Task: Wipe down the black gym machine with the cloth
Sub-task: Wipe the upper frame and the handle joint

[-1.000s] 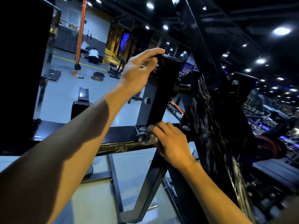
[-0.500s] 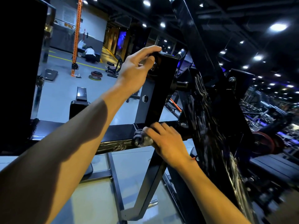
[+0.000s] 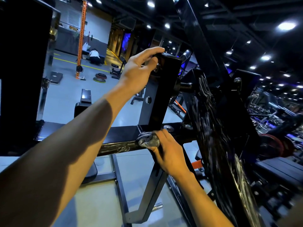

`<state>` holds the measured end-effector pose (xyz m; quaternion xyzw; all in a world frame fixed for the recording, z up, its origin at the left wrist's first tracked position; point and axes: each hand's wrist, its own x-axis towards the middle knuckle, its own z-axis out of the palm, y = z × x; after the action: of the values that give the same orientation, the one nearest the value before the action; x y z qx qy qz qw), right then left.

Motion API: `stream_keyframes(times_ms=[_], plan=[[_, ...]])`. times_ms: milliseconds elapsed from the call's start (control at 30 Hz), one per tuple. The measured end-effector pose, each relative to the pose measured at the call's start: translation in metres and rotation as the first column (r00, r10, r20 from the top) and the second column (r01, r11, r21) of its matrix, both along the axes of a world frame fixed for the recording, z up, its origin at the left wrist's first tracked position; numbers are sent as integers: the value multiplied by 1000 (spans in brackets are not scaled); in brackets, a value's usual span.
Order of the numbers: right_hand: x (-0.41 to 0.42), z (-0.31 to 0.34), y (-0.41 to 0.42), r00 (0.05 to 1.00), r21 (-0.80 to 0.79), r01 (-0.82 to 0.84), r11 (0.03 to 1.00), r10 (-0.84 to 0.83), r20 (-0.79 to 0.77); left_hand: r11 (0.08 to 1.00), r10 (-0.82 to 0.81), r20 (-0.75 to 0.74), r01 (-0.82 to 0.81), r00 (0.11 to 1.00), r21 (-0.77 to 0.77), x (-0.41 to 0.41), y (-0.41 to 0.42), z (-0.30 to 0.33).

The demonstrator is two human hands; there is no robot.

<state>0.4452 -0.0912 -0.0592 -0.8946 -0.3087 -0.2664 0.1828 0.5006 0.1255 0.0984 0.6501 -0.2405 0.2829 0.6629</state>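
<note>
Head view: left hand (image 3: 139, 69) is up high, fingers curled over the top of the square black post (image 3: 161, 94), gripping its edge. Right hand (image 3: 168, 154) is clenched around a crumpled grey cloth (image 3: 148, 139), pressing it on the crossbar (image 3: 118, 140) at the post's base. The machine (image 3: 211, 122) is glossy black steel, smeared with wet streaks.

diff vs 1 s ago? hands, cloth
Little changed. The right hand keeps the cloth bunched and pressed on the crossbar, at the foot of the post; it has shifted only slightly, if at all. The left hand still grips the top of the post. Nothing was picked up or released. The small shifts in the picture look like head movement.
</note>
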Motion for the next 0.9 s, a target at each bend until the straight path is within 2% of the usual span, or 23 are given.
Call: stream_keyframes(times_ms=[200, 333, 467, 667, 900], plan=[[-16, -30, 23, 986, 382, -25, 924, 85, -143, 1000, 1, -35, -1, 999, 2, 0, 1, 0], [-10, -23, 11, 987, 354, -4, 935, 60, -150, 1000, -22, -37, 22, 999, 1, -5, -1, 3], [-16, -33, 17, 977, 505, -29, 862, 131, -167, 1000, -22, -54, 22, 998, -6, -6, 0, 3], [-11, -33, 12, 964, 523, -11, 852, 148, -220, 1000, 13, -50, -12, 999, 25, -9, 1, 3], [-23, -41, 20, 937, 662, 89, 745, 162, -309, 1000, 31, -17, -31, 999, 6, -7, -2, 3]])
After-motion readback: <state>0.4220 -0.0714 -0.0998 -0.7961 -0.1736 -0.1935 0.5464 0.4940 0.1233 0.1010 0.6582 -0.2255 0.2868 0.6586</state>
